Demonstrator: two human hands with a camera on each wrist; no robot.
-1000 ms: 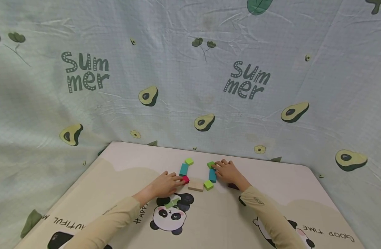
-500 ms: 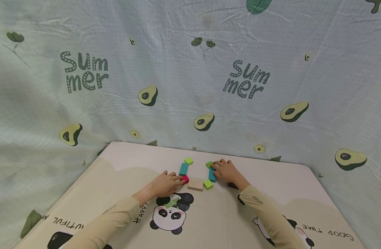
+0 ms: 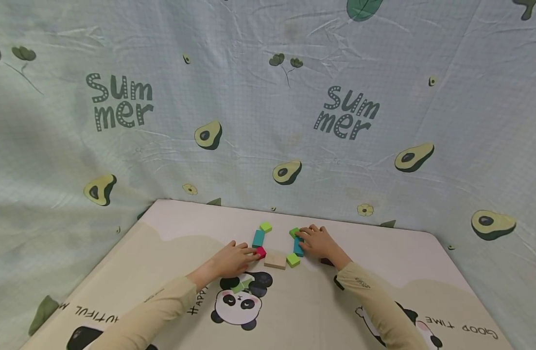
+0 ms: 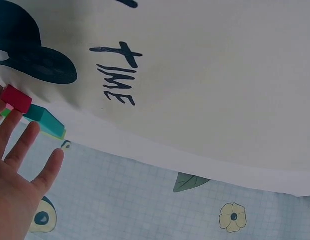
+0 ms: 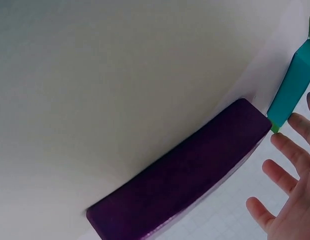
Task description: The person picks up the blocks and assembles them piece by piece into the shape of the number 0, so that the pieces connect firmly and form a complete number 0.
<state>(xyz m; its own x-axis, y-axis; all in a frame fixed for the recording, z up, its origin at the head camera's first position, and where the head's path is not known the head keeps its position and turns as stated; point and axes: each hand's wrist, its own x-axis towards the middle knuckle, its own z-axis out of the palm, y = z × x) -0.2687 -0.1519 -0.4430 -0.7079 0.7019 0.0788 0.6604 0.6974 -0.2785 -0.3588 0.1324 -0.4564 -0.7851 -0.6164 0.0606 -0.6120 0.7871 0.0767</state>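
My left hand (image 3: 233, 260) has its fingertips at a red cube (image 3: 261, 252), thumb and index seeming to pinch it; the left wrist view shows the other fingers spread. A teal block (image 3: 258, 238) and a lime cube (image 3: 266, 227) lie beyond. To the right, my right hand (image 3: 318, 241) touches a green cube (image 3: 294, 233) with straight fingers, its thumb beside a second teal block (image 3: 298, 247), partly hidden. Between the two rows sit a plain wooden block (image 3: 275, 260) and another lime cube (image 3: 293, 260).
A dark purple block (image 5: 185, 170) lies under my right wrist, mostly hidden in the head view. The pale table mat (image 3: 302, 301) bears printed pandas and lettering. Behind its far edge hangs a patterned cloth (image 3: 250, 107).
The green cube at my right fingertips has shifted slightly to the left, with the right hand following. My left hand and the red cube have stayed in place.
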